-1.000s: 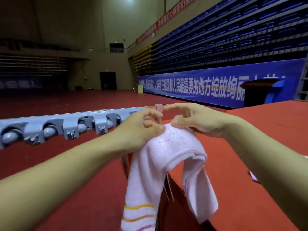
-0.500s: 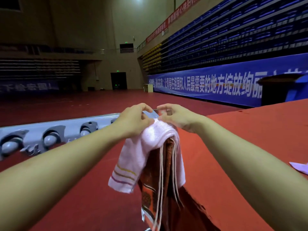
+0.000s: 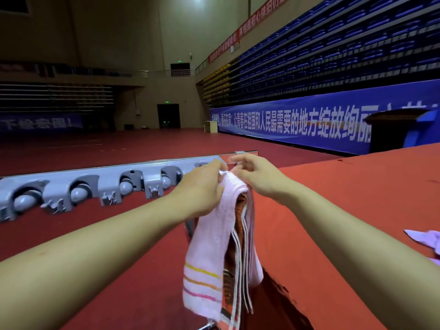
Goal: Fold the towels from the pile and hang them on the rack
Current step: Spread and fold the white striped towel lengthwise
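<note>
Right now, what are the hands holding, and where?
Both the left hand and the right hand pinch the pink towel at its folded top, by the rack.

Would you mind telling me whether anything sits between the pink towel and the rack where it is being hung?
Yes. A brown patterned towel already hangs at that end of the rack, and the pink towel is draped over it. Both hands, left and right, touch the pink towel's top fold, with nothing between them and it.
</note>
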